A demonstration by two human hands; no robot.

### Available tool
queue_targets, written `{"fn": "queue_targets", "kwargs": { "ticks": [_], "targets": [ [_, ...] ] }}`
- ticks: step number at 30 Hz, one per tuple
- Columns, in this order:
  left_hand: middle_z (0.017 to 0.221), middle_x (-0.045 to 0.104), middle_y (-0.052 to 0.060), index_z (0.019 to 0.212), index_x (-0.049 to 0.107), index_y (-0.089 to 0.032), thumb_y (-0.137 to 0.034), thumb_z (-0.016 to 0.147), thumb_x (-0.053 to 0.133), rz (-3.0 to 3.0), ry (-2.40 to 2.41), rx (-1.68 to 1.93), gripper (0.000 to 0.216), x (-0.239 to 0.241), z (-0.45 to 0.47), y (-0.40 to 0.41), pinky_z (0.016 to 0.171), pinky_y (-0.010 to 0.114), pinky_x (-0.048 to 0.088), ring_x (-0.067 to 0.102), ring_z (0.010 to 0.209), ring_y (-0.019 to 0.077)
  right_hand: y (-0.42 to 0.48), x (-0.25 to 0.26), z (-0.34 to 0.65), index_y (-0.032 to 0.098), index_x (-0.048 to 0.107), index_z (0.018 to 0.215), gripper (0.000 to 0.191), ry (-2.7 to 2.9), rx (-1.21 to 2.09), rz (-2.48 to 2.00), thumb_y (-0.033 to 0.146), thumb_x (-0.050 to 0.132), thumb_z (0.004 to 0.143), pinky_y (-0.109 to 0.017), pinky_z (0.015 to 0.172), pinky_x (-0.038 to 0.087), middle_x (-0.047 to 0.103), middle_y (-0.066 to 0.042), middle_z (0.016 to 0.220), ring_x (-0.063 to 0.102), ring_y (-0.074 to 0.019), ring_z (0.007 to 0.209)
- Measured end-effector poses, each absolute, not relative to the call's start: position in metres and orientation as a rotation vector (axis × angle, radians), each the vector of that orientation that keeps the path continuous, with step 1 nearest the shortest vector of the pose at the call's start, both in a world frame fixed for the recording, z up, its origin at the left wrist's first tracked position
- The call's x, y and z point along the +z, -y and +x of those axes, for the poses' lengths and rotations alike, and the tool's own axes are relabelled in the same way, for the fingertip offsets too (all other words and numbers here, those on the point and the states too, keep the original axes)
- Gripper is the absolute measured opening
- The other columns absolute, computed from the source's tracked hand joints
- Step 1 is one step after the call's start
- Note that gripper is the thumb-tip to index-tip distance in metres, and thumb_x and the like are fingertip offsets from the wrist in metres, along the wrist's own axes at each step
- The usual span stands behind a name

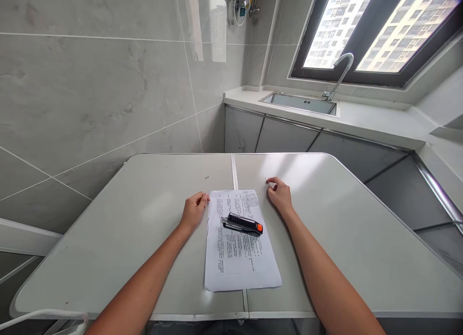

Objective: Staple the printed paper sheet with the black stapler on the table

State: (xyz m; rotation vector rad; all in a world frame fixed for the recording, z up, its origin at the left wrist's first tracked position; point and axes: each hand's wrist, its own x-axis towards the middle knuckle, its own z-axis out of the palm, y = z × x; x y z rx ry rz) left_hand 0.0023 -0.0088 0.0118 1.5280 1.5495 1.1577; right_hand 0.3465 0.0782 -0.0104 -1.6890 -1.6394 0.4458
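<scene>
A printed sheet of paper lies on the grey folding table, across its middle seam. A black stapler with an orange end rests on the paper's upper half. My left hand sits at the paper's upper left corner, fingers curled, fingertips touching the paper's edge. My right hand rests on the table just right of the paper's top right corner, fingers curled loosely with nothing visible in them.
A white counter with a steel sink and tap runs behind the table under a window. Tiled wall on the left. A white cable hangs at the table's near left corner.
</scene>
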Motion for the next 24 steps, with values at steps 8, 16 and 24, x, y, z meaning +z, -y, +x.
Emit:
{"fn": "queue_targets", "kwargs": {
  "ticks": [8, 16, 24],
  "targets": [
    [0.068, 0.065, 0.003, 0.079, 0.07, -0.02, -0.028, 0.089, 0.059, 1.754, -1.746, 0.87, 0.017, 0.014, -0.003, -0.022, 0.063, 0.03, 0.041, 0.057, 0.063, 0.0194, -0.079, -0.015, 0.345, 0.021, 0.066, 0.101, 0.028, 1.68, 0.389, -1.654, 0.025, 0.046, 0.082, -0.035, 0.082, 0.047, 0.07, -0.007, 0.103, 0.057, -0.0197, 0.076],
    [0.131, 0.06, 0.019, 0.121, 0.071, -0.017, -0.014, 0.094, 0.055, 1.987, -1.917, 1.006, 0.032, 0.003, -0.006, -0.078, 0.104, 0.047, 0.041, 0.054, 0.118, 0.0346, -0.083, -0.024, 0.345, 0.02, 0.064, 0.135, 0.046, 1.747, 0.29, -1.73, 0.031, 0.048, 0.094, -0.042, 0.098, 0.046, 0.059, -0.012, 0.119, 0.055, -0.0288, 0.111],
    [0.11, 0.067, 0.012, 0.102, 0.073, -0.02, -0.014, 0.1, 0.047, 2.115, -1.917, 0.92, 0.026, -0.008, -0.004, -0.079, 0.098, 0.044, 0.045, 0.054, 0.109, 0.0306, -0.085, -0.028, 0.345, 0.021, 0.073, 0.119, 0.034, 1.806, 0.235, -1.734, 0.031, 0.049, 0.096, -0.045, 0.101, 0.045, 0.06, -0.012, 0.124, 0.053, -0.03, 0.111]
  ]
}}
